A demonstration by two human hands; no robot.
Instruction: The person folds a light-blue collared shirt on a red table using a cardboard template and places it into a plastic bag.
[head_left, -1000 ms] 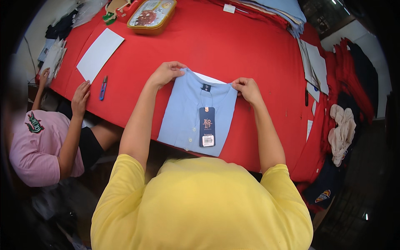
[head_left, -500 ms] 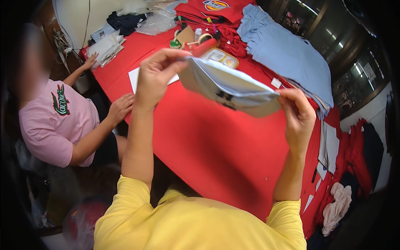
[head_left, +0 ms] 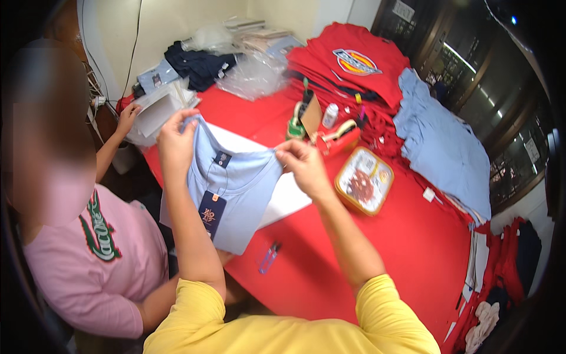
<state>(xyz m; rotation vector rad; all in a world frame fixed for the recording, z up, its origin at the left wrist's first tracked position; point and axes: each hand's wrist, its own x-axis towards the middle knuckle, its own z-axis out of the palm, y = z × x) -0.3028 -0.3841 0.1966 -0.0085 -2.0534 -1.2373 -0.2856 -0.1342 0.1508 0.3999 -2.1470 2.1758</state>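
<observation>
A folded light blue T-shirt (head_left: 250, 197) hangs between my two hands, its collar at the top. My left hand (head_left: 177, 141) pinches the shoulder on the left of the collar. With thumb and fingers, my right hand (head_left: 300, 165) grips the other shoulder edge. A dark neck label (head_left: 222, 159) shows inside the collar, and a navy hang tag (head_left: 213, 213) lies on the shirt front by a thin loop. Behind and partly under the shirt, a white sheet (head_left: 286, 206) lies on the red table cover (head_left: 330, 259).
Small blue-handled snips (head_left: 269, 258) lie near the table's front edge. Beyond my right arm are a yellow-rimmed plastic tub (head_left: 365, 180), a red tape dispenser (head_left: 339, 140) and a blue garment pile (head_left: 445, 153). At left, a person in pink (head_left: 118, 265) touches white packets (head_left: 159, 112).
Both hands have carried the T-shirt left and turned it from nearly edge-on to front showing, collar up. The view has shifted, and the snips have come into sight.
</observation>
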